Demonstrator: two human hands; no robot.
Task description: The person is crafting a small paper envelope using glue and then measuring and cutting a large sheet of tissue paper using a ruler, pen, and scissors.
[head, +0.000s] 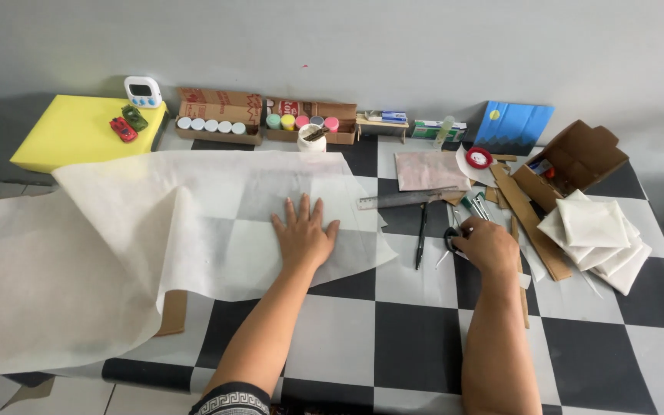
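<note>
A large sheet of thin white paper [140, 230] lies spread over the left half of a black-and-white checkered table [409, 338]. My left hand [303, 233] rests flat on its right part, fingers spread, pressing it down. My right hand [484, 246] is to the right, fingers curled around the black handles of a pair of scissors [450, 237] lying on the table. A black pen [421, 237] lies between my two hands, and a metal ruler [409, 200] lies just beyond it.
Cardboard strips [530, 223] and a stack of folded white paper squares [597, 238] lie at the right, by an open cardboard box [570, 161]. Boxes of paint pots [220, 123], a timer [143, 91], and a yellow foam block [78, 131] with toy cars line the back.
</note>
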